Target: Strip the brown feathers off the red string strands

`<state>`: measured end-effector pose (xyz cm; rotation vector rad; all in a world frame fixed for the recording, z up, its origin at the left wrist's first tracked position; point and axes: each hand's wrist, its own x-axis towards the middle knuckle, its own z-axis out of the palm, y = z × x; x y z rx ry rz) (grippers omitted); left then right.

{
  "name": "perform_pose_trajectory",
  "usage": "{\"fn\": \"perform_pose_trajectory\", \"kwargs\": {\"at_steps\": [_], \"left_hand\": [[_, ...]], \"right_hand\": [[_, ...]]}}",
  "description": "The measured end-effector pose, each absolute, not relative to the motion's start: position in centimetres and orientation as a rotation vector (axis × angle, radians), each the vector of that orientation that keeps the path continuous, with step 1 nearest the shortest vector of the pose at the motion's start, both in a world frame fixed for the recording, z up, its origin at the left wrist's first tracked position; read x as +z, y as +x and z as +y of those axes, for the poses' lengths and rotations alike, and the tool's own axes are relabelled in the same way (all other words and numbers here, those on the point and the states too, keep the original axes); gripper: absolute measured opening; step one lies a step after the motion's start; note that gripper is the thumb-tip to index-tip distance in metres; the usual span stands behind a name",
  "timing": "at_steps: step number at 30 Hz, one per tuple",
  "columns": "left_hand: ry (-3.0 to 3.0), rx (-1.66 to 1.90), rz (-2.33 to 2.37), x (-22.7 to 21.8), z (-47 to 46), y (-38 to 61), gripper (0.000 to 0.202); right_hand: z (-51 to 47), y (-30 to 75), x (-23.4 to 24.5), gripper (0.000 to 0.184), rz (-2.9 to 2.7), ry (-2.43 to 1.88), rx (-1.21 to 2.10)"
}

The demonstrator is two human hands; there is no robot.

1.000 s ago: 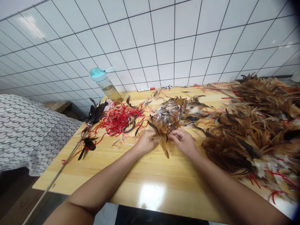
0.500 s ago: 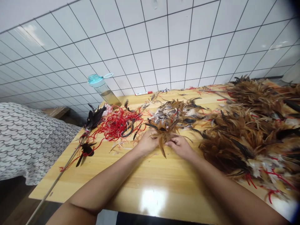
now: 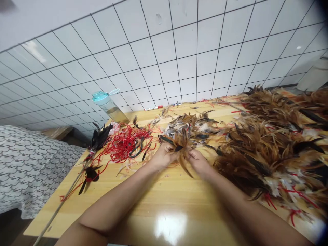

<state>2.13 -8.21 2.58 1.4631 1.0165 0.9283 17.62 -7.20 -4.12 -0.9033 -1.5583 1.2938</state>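
Between both hands, just above the wooden table (image 3: 151, 191), is a small bunch of brown and black feathers (image 3: 182, 147), its tips fanning outward. My left hand (image 3: 165, 157) is closed around the bunch from the left, its fingertips partly hidden by feathers. From the right, my right hand (image 3: 198, 160) pinches at the same bunch, thumb and fingers together. Right behind the hands lies a loose heap of grey, white and brown feathers (image 3: 194, 124). A tangle of red string (image 3: 125, 141) spreads to the left of them.
Tied brown feather bundles (image 3: 256, 150) are piled on the right. A blue-lidded bottle (image 3: 110, 107) stands at the back left, near a red-capped marker (image 3: 153, 108). A stick with black feathers (image 3: 69, 193) crosses the left edge. Patterned cloth (image 3: 33, 167) hangs beyond; a tiled wall (image 3: 187, 48) rises behind.
The view has tilted slightly and shifted. The feather bunch has turned between my hands, a dark feather now showing at its middle. Both hands keep their hold.
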Motion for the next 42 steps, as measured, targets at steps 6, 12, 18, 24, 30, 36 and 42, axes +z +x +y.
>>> {"fn": "perform_pose_trajectory", "kwargs": {"at_steps": [6, 12, 18, 24, 30, 36, 42], "left_hand": [[1.429, 0.902, 1.039, 2.9, -7.4, 2.5, 0.028], [1.4, 0.85, 1.02, 3.1, -6.7, 2.4, 0.027], [1.491, 0.752, 0.98, 4.0, -5.9, 1.8, 0.025], [1.862, 0.834, 1.234, 6.1, -1.5, 1.3, 0.025], [2.306, 0.608, 1.6, 4.0, 1.2, 4.3, 0.019], [2.29, 0.582, 1.644, 2.8, 1.3, 4.9, 0.014], [1.711, 0.964, 1.369, 4.7, 1.4, 2.9, 0.013]], "right_hand": [[-7.3, 17.7, -4.7, 0.034, -1.437, -0.886, 1.407], [-7.5, 17.5, -3.9, 0.033, -1.463, -0.889, 1.328], [-7.3, 17.5, -3.4, 0.033, -1.391, -0.877, 1.316], [-6.7, 18.2, -2.2, 0.033, -1.067, -0.845, 1.498], [-4.4, 20.5, -1.6, 0.032, -0.895, -0.846, 1.416], [-3.7, 20.8, -1.6, 0.032, -0.842, -0.844, 1.404], [-4.0, 20.3, -1.7, 0.033, -0.816, -0.82, 1.434]]}}
